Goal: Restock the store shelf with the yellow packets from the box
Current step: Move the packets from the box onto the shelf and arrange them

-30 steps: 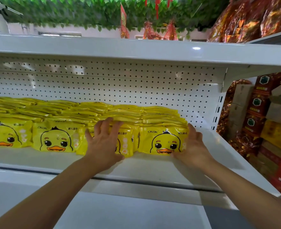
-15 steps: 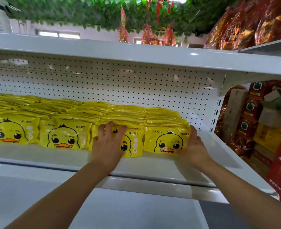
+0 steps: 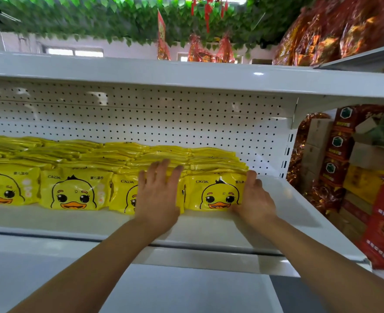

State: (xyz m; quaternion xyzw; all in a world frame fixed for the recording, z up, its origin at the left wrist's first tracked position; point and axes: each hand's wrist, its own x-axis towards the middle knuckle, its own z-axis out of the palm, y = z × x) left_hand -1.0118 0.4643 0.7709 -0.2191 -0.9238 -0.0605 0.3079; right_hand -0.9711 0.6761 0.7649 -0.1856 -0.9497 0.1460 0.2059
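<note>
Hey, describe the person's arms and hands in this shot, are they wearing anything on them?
Both forearms are bare as far as the frame shows: no sleeves, gloves, watch or bracelet visible. The left hand and right hand show no rings that I can make out. Fingernails look short and unpainted, though the picture is slightly blurred.

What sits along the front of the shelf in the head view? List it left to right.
Duck packet cut off by the left edge → second duck packet → left hand, flat on the third packet → rightmost duck packet → right hand against its right end → bare shelf end.
</note>
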